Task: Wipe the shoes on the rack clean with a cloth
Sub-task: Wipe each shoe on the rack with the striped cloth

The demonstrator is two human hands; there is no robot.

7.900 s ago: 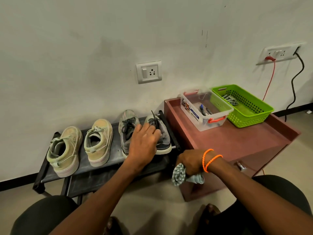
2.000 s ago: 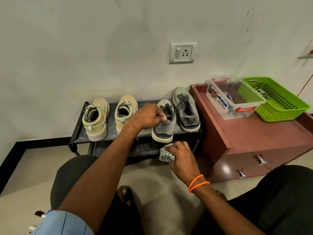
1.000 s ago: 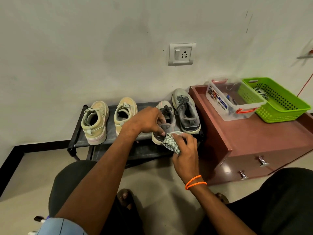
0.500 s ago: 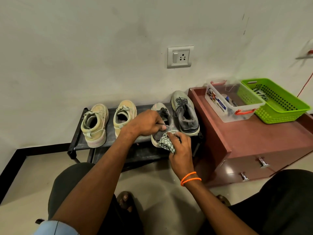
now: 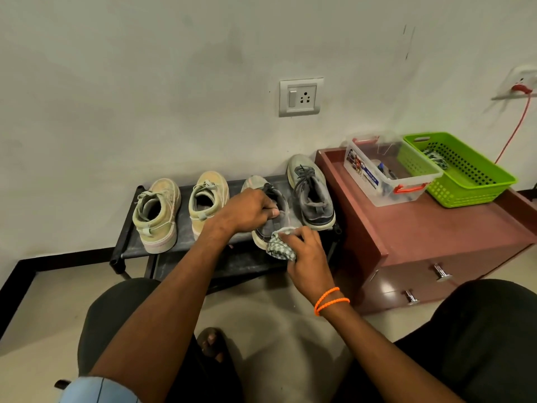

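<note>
A low black shoe rack (image 5: 125,242) stands against the wall with two beige sneakers (image 5: 157,216) on its left half and two grey sneakers on its right half. My left hand (image 5: 250,210) grips the left grey sneaker (image 5: 271,231) at its collar. My right hand (image 5: 305,251) holds a bunched green checked cloth (image 5: 277,247) against that shoe's heel. The right grey sneaker (image 5: 312,193) sits untouched beside it.
A reddish-brown drawer cabinet (image 5: 421,234) stands right of the rack, bearing a clear plastic box (image 5: 377,181) and a green basket (image 5: 465,187). A wall socket (image 5: 301,97) is above the shoes. My knees and a sandalled foot (image 5: 212,344) are on the tiled floor below.
My right hand rose from below the rack's front edge and brought the cloth onto the heel of the left grey sneaker. My left hand keeps its hold on that shoe.
</note>
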